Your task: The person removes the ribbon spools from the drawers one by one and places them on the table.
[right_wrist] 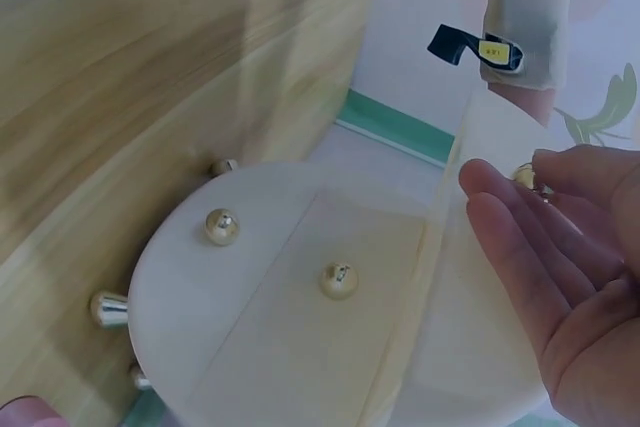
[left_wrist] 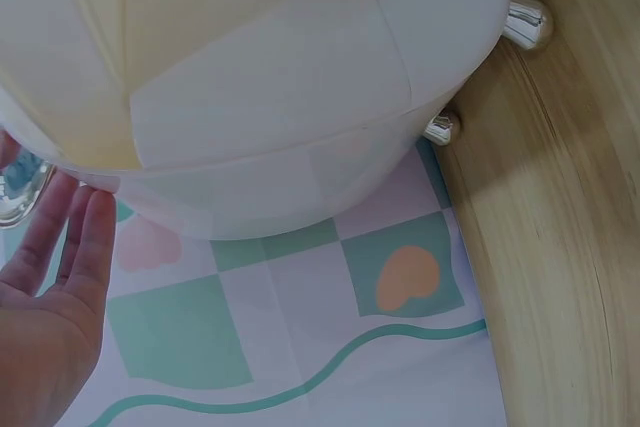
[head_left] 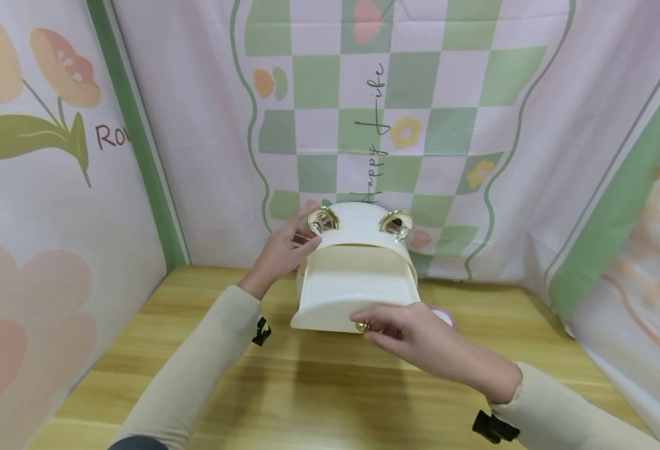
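Note:
A white frog-shaped drawer cabinet (head_left: 358, 224) with shiny gold eyes stands on the table, its upper drawer (head_left: 330, 314) pulled out toward me. My right hand (head_left: 428, 344) pinches that drawer's round gold knob (right_wrist: 524, 177) between thumb and fingertips. My left hand (head_left: 282, 253) touches the cabinet's left side beside one gold eye (head_left: 323, 220), fingers fairly straight, as the left wrist view also shows. Two further gold knobs (right_wrist: 339, 280) sit on the lower fronts in the right wrist view. From above, the drawer's inside looks bare, though its back is hidden under the frog's head.
The cabinet stands on short gold feet (left_wrist: 525, 23) on a wood-grain table (head_left: 240, 387). A checked cloth (head_left: 364, 131) hangs close behind it, with more cloth at both sides. A pink-rimmed round white thing (head_left: 444, 317) lies partly hidden to the cabinet's right.

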### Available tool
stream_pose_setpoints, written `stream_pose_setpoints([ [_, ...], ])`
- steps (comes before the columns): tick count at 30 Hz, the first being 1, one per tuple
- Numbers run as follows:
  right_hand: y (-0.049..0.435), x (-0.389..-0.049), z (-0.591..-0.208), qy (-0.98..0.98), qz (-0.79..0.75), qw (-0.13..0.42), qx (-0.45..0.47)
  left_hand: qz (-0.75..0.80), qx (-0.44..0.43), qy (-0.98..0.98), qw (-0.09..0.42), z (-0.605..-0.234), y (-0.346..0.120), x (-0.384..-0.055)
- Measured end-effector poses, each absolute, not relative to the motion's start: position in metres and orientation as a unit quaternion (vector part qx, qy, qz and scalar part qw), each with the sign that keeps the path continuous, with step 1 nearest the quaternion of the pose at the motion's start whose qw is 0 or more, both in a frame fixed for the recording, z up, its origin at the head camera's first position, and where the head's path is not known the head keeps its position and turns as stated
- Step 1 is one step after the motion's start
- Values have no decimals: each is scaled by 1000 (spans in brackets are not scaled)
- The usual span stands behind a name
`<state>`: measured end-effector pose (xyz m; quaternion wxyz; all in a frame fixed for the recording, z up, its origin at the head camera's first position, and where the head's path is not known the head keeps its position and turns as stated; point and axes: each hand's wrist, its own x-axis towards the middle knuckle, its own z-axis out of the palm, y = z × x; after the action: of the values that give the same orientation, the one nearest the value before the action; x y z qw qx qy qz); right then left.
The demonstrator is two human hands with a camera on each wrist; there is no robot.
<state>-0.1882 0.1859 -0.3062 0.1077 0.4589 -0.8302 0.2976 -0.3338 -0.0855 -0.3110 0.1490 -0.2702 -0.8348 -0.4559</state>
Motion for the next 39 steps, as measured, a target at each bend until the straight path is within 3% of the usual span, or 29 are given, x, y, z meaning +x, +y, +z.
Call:
stream_pose_setpoints([
  [22, 178, -233, -304, -836, 326, 136, 420, -441, -269, -843, 153, -310, -85, -335],
  [30, 180, -247, -303, -854, 374, 64, 356, -437, -262, -849, 139, -309, -86, -333],
  [39, 181, -271, -303, -854, 324, 128, 387, -439, -267, -846, 140, -306, -86, -331],
])
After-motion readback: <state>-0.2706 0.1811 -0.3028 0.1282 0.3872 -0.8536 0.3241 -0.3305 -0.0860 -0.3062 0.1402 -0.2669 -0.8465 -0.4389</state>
